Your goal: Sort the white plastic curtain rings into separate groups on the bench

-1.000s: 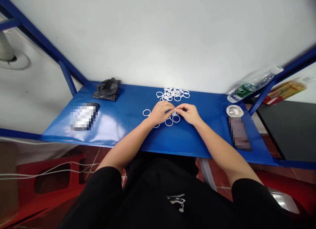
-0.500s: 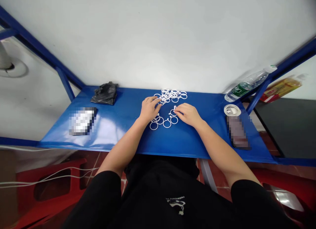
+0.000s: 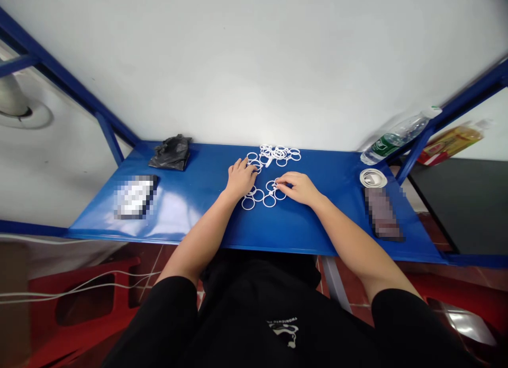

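Several white curtain rings with small eyelets lie on a blue tabletop (image 3: 198, 199) in two groups. The far group is a pile (image 3: 279, 153) by the wall. Closer to me, some rings (image 3: 269, 200) are laid out side by side. My left hand (image 3: 240, 178) rests palm down with fingers spread, its fingertips at rings on the left edge of the pile; its palm partly covers nearer rings. My right hand (image 3: 297, 187) pinches a ring (image 3: 271, 185) between thumb and forefinger, at the right of the near group. Its fingers partly hide that ring.
A crumpled black plastic bag (image 3: 171, 152) and a blurred-out phone-like object (image 3: 137, 196) are on the left. To the right are a water bottle (image 3: 397, 138), a rolled white strap (image 3: 373, 178) and another blurred dark object (image 3: 383, 212). Blue frame bars (image 3: 109, 138) flank the table.
My right hand has moved slightly nearer and left, bringing its ring down to the near group. My left hand has barely shifted, fingers still spread.
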Motion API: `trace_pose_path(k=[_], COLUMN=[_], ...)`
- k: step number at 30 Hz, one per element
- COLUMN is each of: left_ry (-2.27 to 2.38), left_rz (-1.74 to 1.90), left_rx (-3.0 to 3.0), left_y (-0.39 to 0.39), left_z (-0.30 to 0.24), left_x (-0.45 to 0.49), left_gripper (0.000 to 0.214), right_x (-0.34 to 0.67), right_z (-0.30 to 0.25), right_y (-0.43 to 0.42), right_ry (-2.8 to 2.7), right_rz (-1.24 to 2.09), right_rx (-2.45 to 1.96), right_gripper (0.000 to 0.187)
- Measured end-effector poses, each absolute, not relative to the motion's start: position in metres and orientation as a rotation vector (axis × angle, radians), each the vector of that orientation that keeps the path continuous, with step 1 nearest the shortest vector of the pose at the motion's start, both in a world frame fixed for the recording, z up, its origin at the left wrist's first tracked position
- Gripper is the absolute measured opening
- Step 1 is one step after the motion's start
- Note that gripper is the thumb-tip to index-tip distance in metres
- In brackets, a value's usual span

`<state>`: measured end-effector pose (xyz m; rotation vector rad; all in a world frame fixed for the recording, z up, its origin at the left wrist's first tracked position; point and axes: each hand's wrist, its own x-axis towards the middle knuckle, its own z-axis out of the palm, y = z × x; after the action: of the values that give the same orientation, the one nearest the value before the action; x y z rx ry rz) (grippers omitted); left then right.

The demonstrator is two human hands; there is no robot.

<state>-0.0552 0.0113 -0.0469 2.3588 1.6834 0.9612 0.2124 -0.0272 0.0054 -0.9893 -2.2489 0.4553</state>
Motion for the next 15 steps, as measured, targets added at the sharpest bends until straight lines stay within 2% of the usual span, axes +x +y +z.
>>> trace_pose_path(k=[7, 15], left_ry=[1.712, 1.640], left_rz=[1.016, 1.148], left_rx=[2.398, 2.409], left_y=[0.012, 0.010], left_z=[-0.042, -0.027], left_x=[-0.057, -0.056], left_gripper=[0.018, 0.040], right_x=[0.213, 0.214], right_z=[0.003, 0.003], right_y=[-0.025, -0.025], right_ry=[-2.280, -2.270], right_rz=[0.450, 0.429], right_rx=[-1.006, -1.029], right_gripper=[0.019, 0.022])
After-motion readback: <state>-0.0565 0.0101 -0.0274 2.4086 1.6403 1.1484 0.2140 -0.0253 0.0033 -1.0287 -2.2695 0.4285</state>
